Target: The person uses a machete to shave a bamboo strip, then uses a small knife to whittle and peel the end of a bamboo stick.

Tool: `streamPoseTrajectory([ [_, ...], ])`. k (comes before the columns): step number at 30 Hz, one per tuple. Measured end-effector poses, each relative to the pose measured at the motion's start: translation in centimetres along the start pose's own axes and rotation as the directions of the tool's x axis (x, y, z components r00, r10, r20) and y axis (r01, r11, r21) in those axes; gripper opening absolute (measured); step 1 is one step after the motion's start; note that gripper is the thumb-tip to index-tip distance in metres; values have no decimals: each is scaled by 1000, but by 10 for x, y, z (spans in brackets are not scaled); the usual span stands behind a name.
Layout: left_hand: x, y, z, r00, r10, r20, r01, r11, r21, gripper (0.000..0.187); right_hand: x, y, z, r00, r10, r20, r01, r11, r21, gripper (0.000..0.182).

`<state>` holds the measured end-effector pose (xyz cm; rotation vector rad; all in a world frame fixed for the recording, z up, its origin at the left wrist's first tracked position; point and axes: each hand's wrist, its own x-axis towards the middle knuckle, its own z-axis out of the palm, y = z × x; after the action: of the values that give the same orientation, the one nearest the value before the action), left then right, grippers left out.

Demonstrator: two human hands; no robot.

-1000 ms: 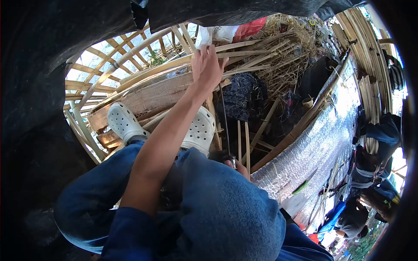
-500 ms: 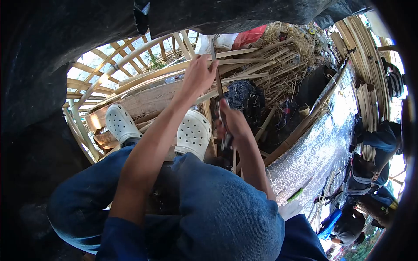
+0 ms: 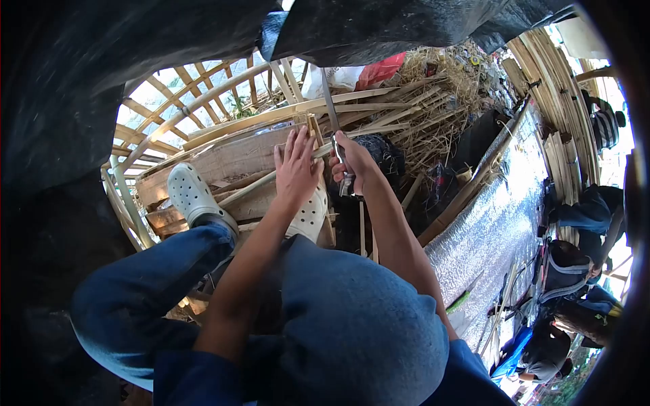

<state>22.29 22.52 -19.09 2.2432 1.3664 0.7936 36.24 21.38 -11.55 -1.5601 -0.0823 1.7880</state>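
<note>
My right hand (image 3: 351,162) is wrapped around the silver handle of a handsaw (image 3: 328,98). Its long, narrow blade points away from me toward the bamboo strips. Left of the saw, my left hand (image 3: 296,169) lies with its fingers stretched out, over a thin bamboo stick (image 3: 256,186). Its fingertips come close to the end of an upright wooden piece (image 3: 305,120). Beneath the left hand, part of a white clog (image 3: 310,215) on my foot is hidden; the other clog (image 3: 186,189) rests on boards to the left.
Split bamboo strips (image 3: 379,108) and straw (image 3: 443,101) lie beyond my hands. A bamboo lattice (image 3: 169,101) stands at the far left. On the right is a silver foil-covered surface (image 3: 487,237) with a green-handled knife (image 3: 459,302). Other people (image 3: 582,223) are at the right edge.
My left hand has drawn back from beside the blade toward me, and its bent fingers have straightened. My right hand, still around the handle, has shifted slightly away from me.
</note>
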Motion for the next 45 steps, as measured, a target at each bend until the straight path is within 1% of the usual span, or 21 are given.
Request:
streamPoseTrajectory([
  [1,2,-3,0,999,42,-26,-41,999,20,45,1,-1,1,999,-33,1,33,999,-29,41],
  [3,20,-5,-14,992,-73,-103,60,991,-118,36,1,-1,4,999,-31,8,31,999,-33,41],
  [5,41,3,-56,949,-312,-31,279,885,-373,25,-3,0,6,999,-43,-14,43,999,21,41],
  [9,78,-4,-87,966,-171,-195,103,944,-314,18,3,0,6,999,-48,-18,49,999,10,41],
  [11,87,12,-92,988,-142,-63,117,946,-301,18,-1,7,18,988,-129,-90,126,991,-36,42],
  [13,94,18,-77,993,-57,103,99,878,-469,25,-7,13,20,977,-161,-138,160,987,-12,44],
  [16,100,21,-52,979,64,192,36,878,-477,31,-45,37,16,971,-169,-168,166,986,-32,48],
  [20,95,22,-30,972,-34,233,135,893,-430,37,-129,91,13,945,-204,-256,90,914,-396,54],
  [23,81,16,-19,976,-152,154,205,875,-439,35,-128,101,11,943,-208,-261,105,927,-359,57],
  [29,63,13,-18,978,-196,70,207,872,-443,32,-26,3,18,953,-210,-220,64,846,-530,52],
  [30,67,11,-20,978,-200,63,207,875,-438,32,-13,-5,23,963,-191,-189,130,948,-291,52],
  [31,74,10,-22,996,-84,9,81,921,-381,35,-5,-4,26,973,-174,-153,172,985,-23,52],
  [32,80,10,-21,999,35,-37,-45,946,-322,37,-6,7,22,974,-170,-150,168,985,-24,52],
  [34,95,16,-25,989,131,-63,-144,945,-294,40,-45,34,19,944,-216,-250,126,935,-332,52],
  [35,99,19,-22,971,229,-71,-240,935,-262,42,-70,52,19,945,-177,-274,116,967,-225,50],
  [36,104,21,-18,974,223,40,-207,949,-236,50,-109,59,25,946,-158,-282,46,930,-365,52],
  [37,104,23,-9,975,218,40,-203,950,-238,50,-110,95,7,916,-298,-268,124,847,-517,53],
  [39,103,26,7,908,396,137,-401,916,11,57,-132,105,12,912,-349,-214,183,815,-550,55],
  [40,101,27,7,890,338,307,-344,938,-37,58,-132,104,14,919,-304,-252,116,818,-563,56],
  [43,119,23,4,861,178,477,-204,979,3,56,-131,92,23,928,-242,-284,4,768,-641,56],
  [45,131,12,9,861,190,472,-215,977,-2,55,-113,101,19,858,-449,-249,89,608,-789,54],
])
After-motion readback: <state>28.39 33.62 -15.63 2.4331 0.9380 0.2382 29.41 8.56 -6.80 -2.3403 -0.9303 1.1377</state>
